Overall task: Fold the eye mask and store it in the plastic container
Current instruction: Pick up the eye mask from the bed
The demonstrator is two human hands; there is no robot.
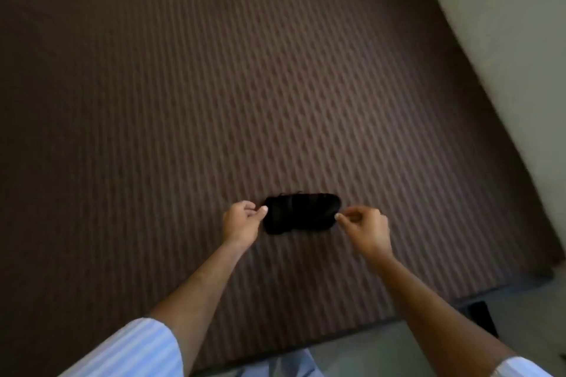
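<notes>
A black eye mask [301, 213] lies stretched flat on the brown striped bed sheet [214, 86], its strap showing along the far edge. My left hand [242, 222] is at the mask's left end, thumb and curled fingers pinched on that edge. My right hand [366, 231] pinches the right end in the same way. No plastic container is in view.
The bed's near edge runs along the bottom of the view, with pale floor [382, 343] below it. A dark flat object [482, 315] lies on the floor at the bed's right corner. A pale wall [505, 24] borders the bed on the right.
</notes>
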